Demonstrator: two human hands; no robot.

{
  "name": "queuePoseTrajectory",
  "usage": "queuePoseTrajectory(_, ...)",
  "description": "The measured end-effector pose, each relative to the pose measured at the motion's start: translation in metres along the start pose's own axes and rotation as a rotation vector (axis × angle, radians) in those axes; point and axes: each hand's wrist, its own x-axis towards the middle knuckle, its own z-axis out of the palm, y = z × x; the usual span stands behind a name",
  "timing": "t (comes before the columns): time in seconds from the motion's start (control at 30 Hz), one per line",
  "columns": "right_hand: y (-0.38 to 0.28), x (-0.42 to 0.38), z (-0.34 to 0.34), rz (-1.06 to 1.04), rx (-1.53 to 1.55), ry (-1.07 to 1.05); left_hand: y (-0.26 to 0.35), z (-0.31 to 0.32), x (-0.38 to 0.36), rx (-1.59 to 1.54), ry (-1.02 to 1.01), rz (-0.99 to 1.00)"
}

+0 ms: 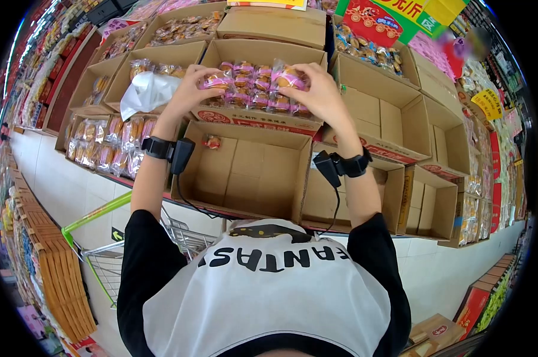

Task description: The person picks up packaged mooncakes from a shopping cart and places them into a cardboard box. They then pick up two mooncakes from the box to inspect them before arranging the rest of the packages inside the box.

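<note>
My left hand (196, 89) is closed around a plastic-wrapped mooncake (219, 81) with a pink label, at the left side of a cardboard box (263, 49). On the right, my right hand (312, 89) grips another wrapped mooncake (285, 78), with thumb and fingers on either side of it. Between and below the hands, several wrapped mooncakes (243, 80) sit in rows inside the same box. Both held mooncakes are at the top of these rows; whether they touch the ones underneath is hard to tell.
In front stands an open cardboard box (239, 175) with one small red packet (211, 141) inside. More open boxes (379, 113) lie to the right. A white plastic bag (149, 92) rests on a box at left. A shopping cart (96, 217) with green trim stands at lower left.
</note>
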Motion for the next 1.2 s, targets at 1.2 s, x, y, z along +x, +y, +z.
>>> queuePoseTrajectory(1.2,0.033,0.069,0.203,0.199,-0.250,-0.515,-0.158,0.060,0.025,0.494,-0.665,-0.136)
